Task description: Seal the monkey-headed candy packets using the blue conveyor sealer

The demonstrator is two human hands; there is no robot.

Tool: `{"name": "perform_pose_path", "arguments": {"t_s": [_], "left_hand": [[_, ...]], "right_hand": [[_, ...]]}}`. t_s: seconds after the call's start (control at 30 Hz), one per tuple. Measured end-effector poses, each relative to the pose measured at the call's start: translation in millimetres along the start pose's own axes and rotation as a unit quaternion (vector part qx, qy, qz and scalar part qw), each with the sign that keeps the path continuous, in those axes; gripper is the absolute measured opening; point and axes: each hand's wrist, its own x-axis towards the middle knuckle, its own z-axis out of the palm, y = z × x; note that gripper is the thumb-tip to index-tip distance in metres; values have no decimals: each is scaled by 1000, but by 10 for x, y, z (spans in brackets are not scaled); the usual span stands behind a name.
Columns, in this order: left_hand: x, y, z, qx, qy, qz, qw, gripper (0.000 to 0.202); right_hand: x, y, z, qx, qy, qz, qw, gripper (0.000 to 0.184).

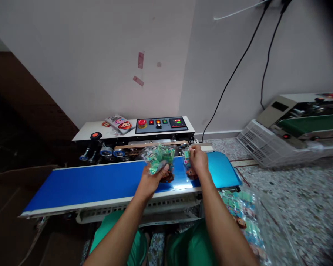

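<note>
A fanned bunch of small clear plastic packets (160,157) with green printing is gripped by my left hand (151,181), thumb on top, above the blue conveyor belt (100,182). My right hand (199,159) pinches the upper edge of a single plastic packet (187,162), which has a red-haired cartoon figure at its lower end. That packet hangs at the front of the band sealing machine (111,137), near the right end of its sealing band. A similar cartoon figure (167,177) shows below my left hand. The packets' contents are too small to make out.
The control panel (161,125) has a red stop button and lit digits. A printed pack (120,123) lies on the machine top. More packets (242,218) lie in a clear bag at lower right. Another sealer (296,114) rests on a white crate (259,146); black cables (235,70) hang nearby.
</note>
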Motion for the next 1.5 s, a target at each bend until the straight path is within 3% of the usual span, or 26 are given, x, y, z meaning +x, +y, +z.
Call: {"name": "perform_pose_path", "arguments": {"t_s": [0.07, 0.13, 0.2, 0.27, 0.3, 0.4, 0.47, 0.63, 0.8, 0.93, 1.1, 1.33, 1.5], "left_hand": [[10, -32, -6, -6, -11, -1, 1000, 33], [15, -43, -3, -12, -22, 6, 1000, 31], [11, -32, 14, -21, -33, 18, 999, 31], [1, -13, 41, -27, -42, 26, 998, 32], [-5, -5, 56, -29, -44, 27, 998, 33], [-9, -9, 93, -31, -46, 16, 998, 35], [4, -33, 104, -29, -44, 5, 999, 33], [33, -103, 122, -7, -48, -5, 999, 20], [2, -90, 173, -18, -56, -31, 998, 25], [-16, -71, 211, -26, -63, -26, 997, 29], [-66, -56, 268, -32, -92, -55, 994, 32], [-121, -65, 300, -43, -127, -69, 989, 33], [-86, -139, 240, -6, -121, -95, 988, 37]], "right_hand": [[-83, -140, -59, 55, 39, -22, 997, 37], [-217, -287, -148, 192, 28, -66, 979, 42], [-374, -423, -229, 356, -59, -119, 925, 42], [-514, -526, -283, 446, -115, -144, 876, 39], [-568, -562, -303, 457, -105, -143, 872, 38], [-664, -615, -381, 416, 34, -128, 900, 38], [-697, -638, -461, 378, 96, -158, 907, 38], [-751, -725, -616, 331, 11, -281, 901, 25], [-705, -676, -622, 398, -41, -225, 888, 10], [-682, -624, -636, 407, -75, -234, 880, 4], [-716, -651, -660, 428, 21, -229, 874, 0], [-689, -664, -669, 541, 121, -151, 818, 6], [-545, -513, -794, 561, 278, -91, 775, 16]]}}
